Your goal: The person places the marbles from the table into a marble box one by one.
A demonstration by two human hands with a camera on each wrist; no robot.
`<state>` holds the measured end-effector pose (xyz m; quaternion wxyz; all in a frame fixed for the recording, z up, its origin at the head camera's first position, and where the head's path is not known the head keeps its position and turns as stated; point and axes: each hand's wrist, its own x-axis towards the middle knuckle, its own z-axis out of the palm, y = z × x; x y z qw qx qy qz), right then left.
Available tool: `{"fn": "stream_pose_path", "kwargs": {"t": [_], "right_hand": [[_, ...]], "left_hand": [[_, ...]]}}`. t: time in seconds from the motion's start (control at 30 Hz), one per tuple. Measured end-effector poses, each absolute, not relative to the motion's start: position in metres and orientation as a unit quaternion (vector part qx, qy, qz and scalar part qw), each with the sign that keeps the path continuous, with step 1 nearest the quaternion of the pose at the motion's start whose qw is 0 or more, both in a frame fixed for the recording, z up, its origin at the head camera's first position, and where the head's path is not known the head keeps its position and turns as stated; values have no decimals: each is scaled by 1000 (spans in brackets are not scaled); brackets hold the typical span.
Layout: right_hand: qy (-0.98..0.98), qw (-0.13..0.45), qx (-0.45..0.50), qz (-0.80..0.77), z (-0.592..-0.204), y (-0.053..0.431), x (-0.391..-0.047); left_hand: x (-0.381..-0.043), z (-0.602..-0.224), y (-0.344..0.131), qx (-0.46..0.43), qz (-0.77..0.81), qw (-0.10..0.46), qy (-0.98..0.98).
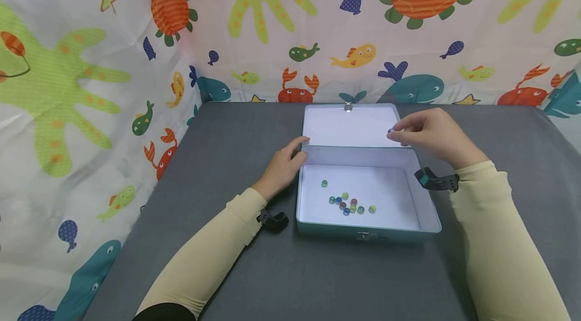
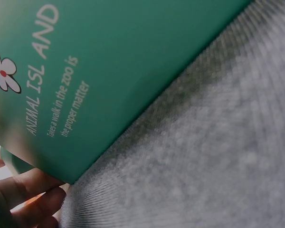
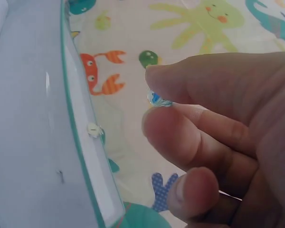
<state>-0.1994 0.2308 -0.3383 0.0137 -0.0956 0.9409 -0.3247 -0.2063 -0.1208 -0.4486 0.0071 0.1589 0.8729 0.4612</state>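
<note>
A shallow tin box [image 1: 367,232], green outside and white inside, lies on the table with its hinged lid [image 1: 349,124] folded back. My left hand [image 1: 282,167] holds its back left corner by the hinge. In the left wrist view, fingers [image 2: 26,187] touch the corner of the green printed wall. Above the lid's right side, my right hand [image 1: 431,137] pinches a clear glass marble with blue in it [image 3: 155,98] between thumb and index finger. Several coloured marbles [image 1: 352,208] lie loose on the box floor, most clustered left of its middle.
A grey cloth [image 1: 254,270] covers the table. Behind and to the left hangs a white curtain [image 1: 263,66] printed with sea animals. The lid has a metal clasp [image 1: 348,107] at its far edge; the box's front carries a catch [image 1: 364,235].
</note>
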Motion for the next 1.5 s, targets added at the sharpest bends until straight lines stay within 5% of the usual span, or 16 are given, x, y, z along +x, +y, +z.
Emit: {"fn": "stream_pose_path", "kwargs": {"t": [1.0,1.33,1.5], "right_hand": [[915,76,-231,-321,-367,147,-213],[908,144,-280,-278,-381,139,-209],[916,127,-311,-219,-390,135,-210]], "left_hand": [[-205,-448,-120,150,459,2,876],[-204,-449,-119,150,462,7,874],[-205,-448,-119,153,461,1,874]]}}
